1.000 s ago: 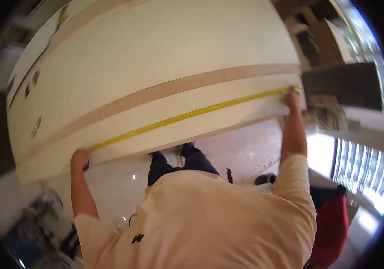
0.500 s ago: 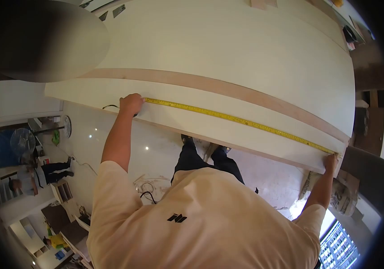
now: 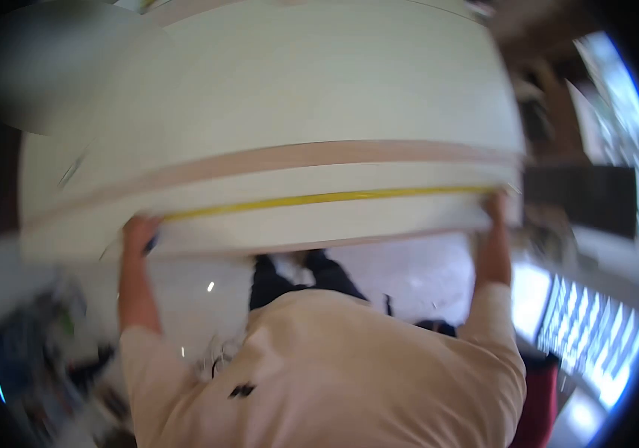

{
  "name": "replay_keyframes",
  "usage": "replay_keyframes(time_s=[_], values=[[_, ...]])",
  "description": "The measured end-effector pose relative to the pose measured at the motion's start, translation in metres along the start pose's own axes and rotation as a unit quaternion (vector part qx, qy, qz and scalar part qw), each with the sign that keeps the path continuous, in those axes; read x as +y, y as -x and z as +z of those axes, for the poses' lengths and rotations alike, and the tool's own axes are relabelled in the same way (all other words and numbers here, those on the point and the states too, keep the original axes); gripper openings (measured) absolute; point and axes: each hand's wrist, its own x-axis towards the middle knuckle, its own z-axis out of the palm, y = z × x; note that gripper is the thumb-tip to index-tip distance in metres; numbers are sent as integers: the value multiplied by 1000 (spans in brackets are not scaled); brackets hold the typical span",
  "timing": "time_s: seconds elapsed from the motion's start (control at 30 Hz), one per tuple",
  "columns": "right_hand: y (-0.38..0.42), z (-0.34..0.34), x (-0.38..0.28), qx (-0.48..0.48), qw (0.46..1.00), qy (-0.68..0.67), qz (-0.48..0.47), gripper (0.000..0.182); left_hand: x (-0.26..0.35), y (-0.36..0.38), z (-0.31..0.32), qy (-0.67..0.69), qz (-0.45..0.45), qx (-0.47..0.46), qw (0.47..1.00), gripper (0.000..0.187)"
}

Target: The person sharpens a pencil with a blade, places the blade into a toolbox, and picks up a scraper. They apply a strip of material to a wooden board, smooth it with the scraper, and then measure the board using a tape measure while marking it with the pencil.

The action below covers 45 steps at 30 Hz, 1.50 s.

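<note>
A yellow tape measure blade (image 3: pixel 334 197) runs stretched across a pale board strip (image 3: pixel 275 225) along the near edge of the white work surface. My left hand (image 3: pixel 139 233) is closed at the blade's left end, with something dark under its fingers, likely the tape's case. At the blade's right end, my right hand (image 3: pixel 496 203) is closed on the tape near the board's right edge. A brown wood strip (image 3: pixel 319 154) lies just beyond, roughly parallel to the tape. Motion blurs both hands.
A large white panel (image 3: pixel 319 82) spreads beyond the brown strip. Dark furniture pieces (image 3: pixel 596 198) stand at the right. Below the near edge are my legs and the pale floor (image 3: pixel 416 280), with a cable (image 3: pixel 219 362) on it. A red object (image 3: pixel 540 399) is at lower right.
The view has turned, so the tape and board now look nearly level. Both hands still hold the tape's two ends. The red object has come into view.
</note>
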Motion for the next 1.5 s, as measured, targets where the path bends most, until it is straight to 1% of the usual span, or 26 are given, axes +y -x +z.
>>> replay_keyframes(time_s=[0.03, 0.1, 0.13, 0.17, 0.27, 0.37, 0.47, 0.57, 0.87, 0.93, 0.97, 1.0, 1.03, 1.07, 1.1, 1.13, 1.17, 1.2, 1.23, 1.27, 1.3, 1.33, 1.37, 1.4, 1.43, 1.5], values=[[1, 4, -3, 25, 999, 26, 27, 19, 11, 4, -18, -39, -12, -36, 999, 52], [12, -14, -29, 42, 980, -57, 184, 48, -13, -9, -1, -62, 77, -63, 993, 51], [18, -19, -40, 77, 961, -93, 249, 68, 5, 1, -21, -27, -13, -93, 995, 48], [38, -72, -70, 27, 927, -185, 325, 66, 7, 3, -27, -14, -9, -107, 994, 45], [47, -104, -91, 0, 900, -214, 379, 62, 12, 5, -41, 47, -31, -93, 994, 41], [48, -108, -97, 10, 886, -252, 388, 63, 33, 16, -66, 49, -58, -111, 991, 40], [46, -99, -91, 16, 893, -241, 380, 63, 26, 10, -55, 5, -24, -82, 996, 40], [46, -97, -92, 23, 895, -236, 377, 62, 37, 15, -64, 44, -99, -107, 988, 40], [47, -94, -88, 10, 907, -216, 361, 67, 40, 13, -70, 26, -71, -130, 989, 45], [25, -39, -60, 37, 951, -110, 286, 70, 33, 11, -59, 5, -75, -95, 993, 46], [29, -48, -65, 43, 948, -148, 279, 70, 30, 10, -56, -13, -45, -77, 996, 48], [39, -69, -75, 21, 956, -127, 264, 70, 28, 8, -54, -18, -35, -86, 995, 48], [39, -65, -71, 28, 960, -123, 251, 69, 27, 5, -51, -15, -45, -97, 994, 49], [21, -20, -39, 57, 976, -71, 196, 68, 39, 14, -65, -11, -56, -82, 995, 49], [9, -2, -28, 39, 980, -41, 191, 68, 35, 13, -61, -6, -71, -89, 994, 49], [14, -20, -40, 15, 987, -21, 159, 64, 44, 23, -75, 11, -74, -50, 996, 49], [-14, 26, 2, 68, 964, -221, 135, 57, 41, 34, -84, 3, -104, -85, 991, 49], [-13, 6, -18, 41, 994, -89, 45, 55, 52, 25, -88, 2, -103, -115, 988, 49], [6, -18, -19, 7, 998, 57, -16, 53, 47, 18, -74, -5, -79, -87, 993, 49], [3, 10, -11, 96, 993, 49, 40, 50, 27, 11, -50, -13, -38, -58, 998, 49], [-2, 42, 2, 186, 978, 31, 92, 47, 11, -6, -27, -13, 0, -89, 996, 50], [17, -11, -30, 87, 970, -127, 186, 55, 14, -5, -32, -17, 19, -89, 996, 48], [26, -47, -52, 31, 979, -67, 189, 62, 9, -7, -29, 4, 4, -85, 996, 45], [29, -67, -71, 69, 939, -182, 282, 62, 15, -2, -39, -15, -38, -81, 996, 42], [32, -88, -80, 68, 920, -224, 314, 62, 45, 18, -76, 14, -75, -85, 993, 41], [30, -99, -86, 71, 896, -278, 339, 61, 49, 18, -80, 20, -87, -81, 993, 41]])
